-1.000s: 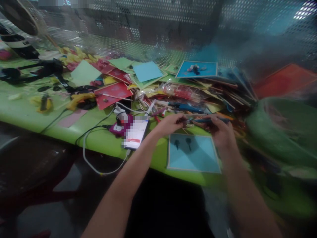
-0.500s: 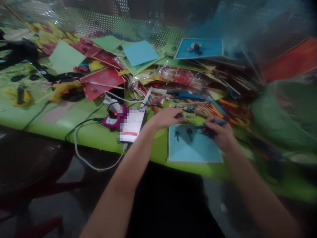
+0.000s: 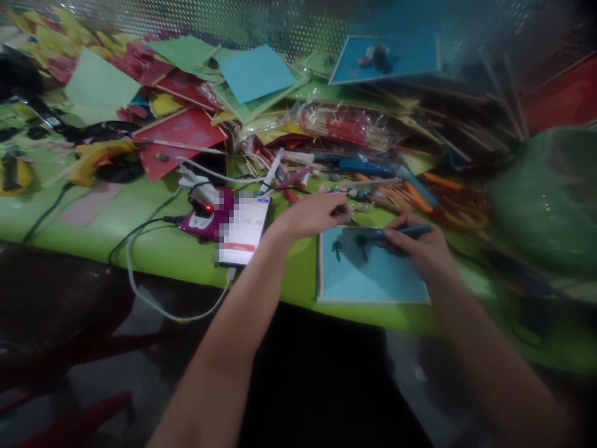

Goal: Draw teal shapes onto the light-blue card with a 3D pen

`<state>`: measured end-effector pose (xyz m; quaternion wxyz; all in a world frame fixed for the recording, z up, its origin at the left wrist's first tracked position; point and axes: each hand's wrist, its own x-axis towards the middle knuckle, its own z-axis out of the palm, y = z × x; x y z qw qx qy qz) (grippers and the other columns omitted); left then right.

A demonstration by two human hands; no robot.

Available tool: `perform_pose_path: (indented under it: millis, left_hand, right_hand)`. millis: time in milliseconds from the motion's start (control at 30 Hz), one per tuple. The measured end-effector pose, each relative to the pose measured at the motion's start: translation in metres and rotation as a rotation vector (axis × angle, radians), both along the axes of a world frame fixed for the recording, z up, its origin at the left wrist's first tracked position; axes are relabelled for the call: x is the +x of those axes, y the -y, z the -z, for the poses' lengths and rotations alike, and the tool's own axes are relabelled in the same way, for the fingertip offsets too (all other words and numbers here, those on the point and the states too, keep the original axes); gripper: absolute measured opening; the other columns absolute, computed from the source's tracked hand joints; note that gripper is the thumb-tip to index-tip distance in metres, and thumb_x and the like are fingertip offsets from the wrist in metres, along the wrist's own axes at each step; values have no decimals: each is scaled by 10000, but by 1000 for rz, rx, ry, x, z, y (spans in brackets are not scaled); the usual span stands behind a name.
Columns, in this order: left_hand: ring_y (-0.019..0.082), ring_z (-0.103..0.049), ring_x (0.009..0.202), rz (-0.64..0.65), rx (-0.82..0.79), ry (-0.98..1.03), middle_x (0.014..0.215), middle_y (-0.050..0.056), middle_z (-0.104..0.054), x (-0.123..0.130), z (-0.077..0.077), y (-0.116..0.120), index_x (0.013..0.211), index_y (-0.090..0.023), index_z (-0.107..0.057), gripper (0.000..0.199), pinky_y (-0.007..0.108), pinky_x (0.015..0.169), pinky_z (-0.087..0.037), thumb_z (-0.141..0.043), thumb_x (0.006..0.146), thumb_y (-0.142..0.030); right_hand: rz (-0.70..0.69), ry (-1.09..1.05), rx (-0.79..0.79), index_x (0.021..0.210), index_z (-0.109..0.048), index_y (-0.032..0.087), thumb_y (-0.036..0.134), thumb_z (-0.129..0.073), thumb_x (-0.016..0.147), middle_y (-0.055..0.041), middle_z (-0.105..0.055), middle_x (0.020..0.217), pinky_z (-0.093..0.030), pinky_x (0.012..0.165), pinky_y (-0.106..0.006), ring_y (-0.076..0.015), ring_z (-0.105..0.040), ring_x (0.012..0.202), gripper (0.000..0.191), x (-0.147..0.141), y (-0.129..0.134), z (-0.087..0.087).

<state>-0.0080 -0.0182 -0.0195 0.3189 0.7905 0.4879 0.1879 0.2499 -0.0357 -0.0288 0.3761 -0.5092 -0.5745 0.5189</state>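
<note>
In front of me lies a light blue square card with a pale border. Two small dark shapes with round tops and short stems, a left one and a right one, stand out on it. My right hand is closed around a dark blue marker, its front end close to the right shape. At the card's upper left edge, my left hand has its fingers curled in. Whether anything is in those fingers I cannot make out.
Left of my forearm are a lit phone and a purple power socket with cables. Pens and sticks clutter the green table behind the card. A yellow glue gun lies left; a green rounded object stands right.
The view has shifted a little, so the table items sit differently in it. My right hand has brought the marker's front end closer to the right dark shape. My left hand keeps its curled pose.
</note>
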Motion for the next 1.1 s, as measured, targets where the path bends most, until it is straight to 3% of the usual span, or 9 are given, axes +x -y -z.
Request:
perform_pose_path:
  millis: [633, 800, 933, 1033, 1100]
  left_hand:
    - [201, -675, 935, 8, 47, -4, 1056, 52, -752, -4, -10, 4, 1004, -184, -671, 141, 304, 808, -475, -565, 930, -240]
    - [168, -680, 902, -65, 151, 206, 1017, 37, -739, -11, -12, 7, 1016, -190, -676, 107, 288, 808, -520, -620, 955, -258]
    - [147, -686, 883, -238, 296, 489, 951, 24, -698, -16, -12, 4, 1030, -214, -660, 115, 272, 778, -560, -615, 999, -315]
    - [138, -689, 863, -315, 323, 607, 915, 14, -682, -16, -12, 2, 1035, -222, -660, 140, 265, 759, -565, -609, 1011, -350]
    - [139, -690, 858, -280, 285, 601, 923, 17, -697, -11, -12, 3, 1035, -216, -676, 150, 266, 763, -562, -629, 999, -354]
  right_hand:
    - [-64, 53, -54, 732, -675, 217, 468, -880, 684, 6, -666, 620, -494, 511, -233, -155, -676, 585, 328, 4, -1, -2]
    - [-36, 16, -37, 748, -675, 216, 418, -886, 695, 13, -666, 634, -475, 506, -225, -140, -661, 581, 296, 4, -1, 0]
    - [-76, -89, -9, 709, -680, 211, 367, -858, 727, 17, -628, 619, -452, 488, -239, -125, -611, 538, 237, 7, -2, -2]
    - [0, -251, 95, 703, -678, 220, 336, -813, 767, 24, -595, 643, -424, 469, -236, -102, -557, 522, 189, 9, -3, -8]
    - [69, -333, 148, 708, -674, 220, 305, -815, 760, 35, -575, 658, -428, 481, -224, -78, -507, 511, 172, 10, -4, -13]
